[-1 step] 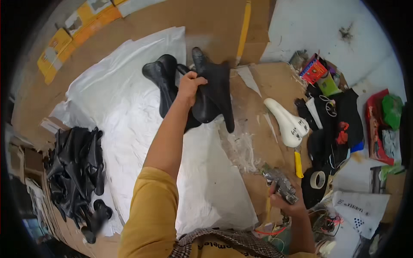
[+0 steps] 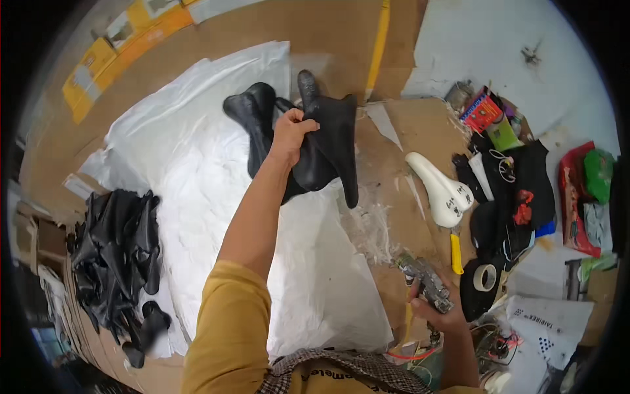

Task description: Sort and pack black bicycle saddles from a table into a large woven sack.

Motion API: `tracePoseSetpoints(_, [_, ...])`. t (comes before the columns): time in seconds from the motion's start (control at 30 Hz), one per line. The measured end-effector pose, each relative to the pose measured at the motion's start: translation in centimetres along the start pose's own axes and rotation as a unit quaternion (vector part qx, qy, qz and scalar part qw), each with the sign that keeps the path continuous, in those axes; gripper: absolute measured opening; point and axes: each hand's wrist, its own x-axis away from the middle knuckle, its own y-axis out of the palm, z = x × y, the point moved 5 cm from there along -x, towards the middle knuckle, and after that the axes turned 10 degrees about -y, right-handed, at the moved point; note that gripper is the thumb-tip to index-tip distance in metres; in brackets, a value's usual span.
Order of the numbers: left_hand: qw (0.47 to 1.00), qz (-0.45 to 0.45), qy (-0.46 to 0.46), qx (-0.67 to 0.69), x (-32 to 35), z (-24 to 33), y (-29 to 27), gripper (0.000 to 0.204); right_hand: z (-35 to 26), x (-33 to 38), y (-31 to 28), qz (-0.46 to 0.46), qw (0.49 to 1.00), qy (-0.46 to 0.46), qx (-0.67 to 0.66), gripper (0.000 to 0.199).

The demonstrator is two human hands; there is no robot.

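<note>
My left hand (image 2: 293, 136) reaches out over the white sheet and is closed on a black bicycle saddle cover (image 2: 336, 134), lifted with its narrow flap hanging down. Further black covers (image 2: 252, 118) lie under and beside that hand on the sheet. At the lower right, my right hand (image 2: 441, 308) is wrapped round a grimy metal spray gun (image 2: 425, 284), its front end pointing up and left toward the sheet. A white bicycle saddle (image 2: 441, 190) with dark handwriting rests on the cardboard beyond the spray gun.
A heap of black covers (image 2: 117, 253) lies at the left. White sheeting (image 2: 203, 197) spreads over the cardboard. Right of the saddle are a yellow-handled tool (image 2: 456, 252), a tape roll (image 2: 485, 277), black cloth pieces (image 2: 530, 177) and a red bag (image 2: 572, 210). Thin hoses run near my right wrist.
The whole view has shifted slightly. Both hands keep their grips, and the covers and the spray gun stay in nearly the same places.
</note>
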Motion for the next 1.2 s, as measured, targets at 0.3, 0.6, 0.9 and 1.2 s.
tracePoseSetpoints(0.3, [0.855, 0.303, 0.310, 0.284, 20.1, 18.2, -26.4, 0.050, -3.2, 0.8, 4.0, -0.070, 0.997, -0.010, 0.023, 0.059])
tracePoseSetpoints(0.6, [0.891, 0.342, 0.037, 0.295, 15.1, -2.5, -32.0, 0.039, -8.4, -0.1, 4.0, 0.003, 0.989, -0.147, 0.026, 0.053])
tracePoseSetpoints(0.9, [0.980, 0.190, -0.051, -0.010, 2.5, -8.1, -17.2, 0.045, -7.5, -3.1, 0.1, 0.054, 0.989, -0.125, 0.060, 0.049])
tracePoseSetpoints(1.2, [0.998, -0.017, -0.062, 0.007, 3.1, -3.9, -9.1, 0.025, -6.1, -4.6, -1.1, 0.060, 0.989, -0.123, 0.053, 0.042])
